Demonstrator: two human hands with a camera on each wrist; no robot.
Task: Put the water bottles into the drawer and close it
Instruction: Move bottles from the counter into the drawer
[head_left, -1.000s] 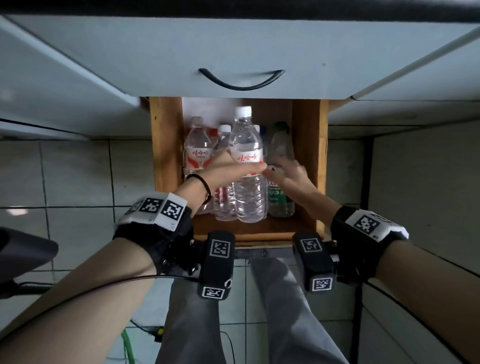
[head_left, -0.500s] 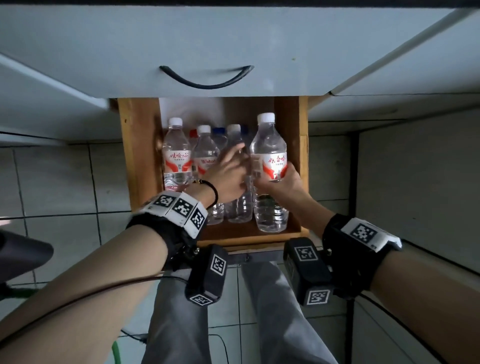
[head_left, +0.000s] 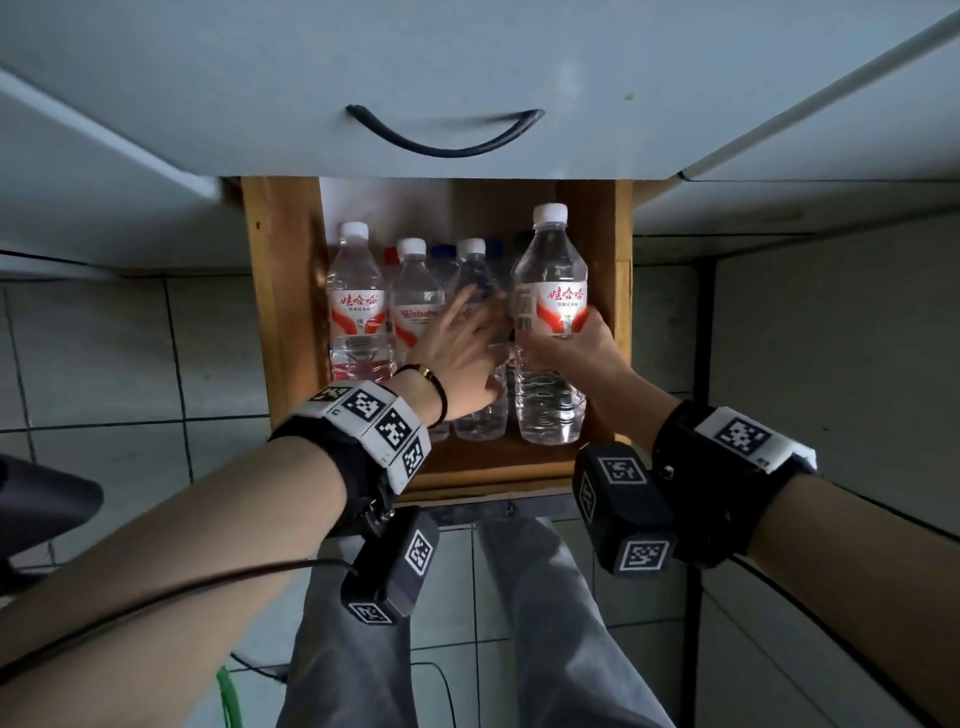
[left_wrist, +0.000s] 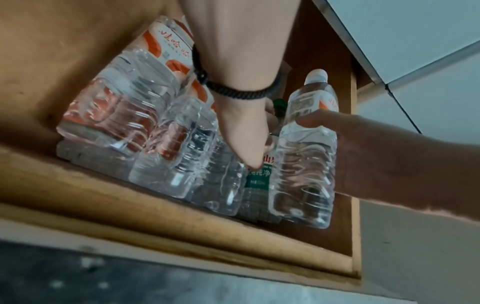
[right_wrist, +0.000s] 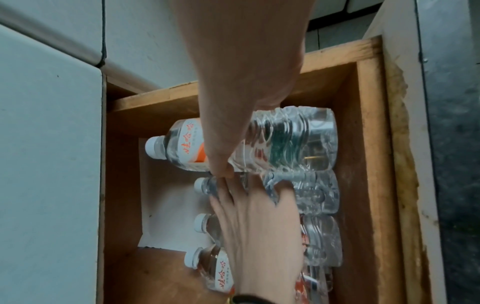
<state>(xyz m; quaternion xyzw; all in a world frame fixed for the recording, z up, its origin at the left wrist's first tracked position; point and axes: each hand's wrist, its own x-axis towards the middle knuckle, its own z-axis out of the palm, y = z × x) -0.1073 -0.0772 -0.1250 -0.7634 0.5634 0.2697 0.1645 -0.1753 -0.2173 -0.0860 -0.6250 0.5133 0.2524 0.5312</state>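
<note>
An open wooden drawer (head_left: 280, 312) holds several clear water bottles (head_left: 358, 301) standing in a row. My right hand (head_left: 566, 348) grips a red-labelled, white-capped bottle (head_left: 550, 260) at the drawer's right side; its cap stands higher than the others. In the right wrist view this hand (right_wrist: 233, 102) wraps the bottle (right_wrist: 285, 139) at its label. My left hand (head_left: 467, 338) lies with straight fingers against the middle bottles, right beside the held one. The left wrist view shows this hand (left_wrist: 246, 131) over a green-labelled bottle (left_wrist: 259, 176), next to the held bottle (left_wrist: 303, 168).
A grey drawer front with a black curved handle (head_left: 441, 140) hangs above the open drawer. Grey cabinet panels flank it. Below are a tiled floor, my legs (head_left: 545, 623), a black cable (head_left: 208, 582) and a dark object (head_left: 41, 499) at the left edge.
The tall red-labelled bottle went from my left hand in the drawer's middle to my right hand at the right side. My left hand now rests flat on the middle bottles.
</note>
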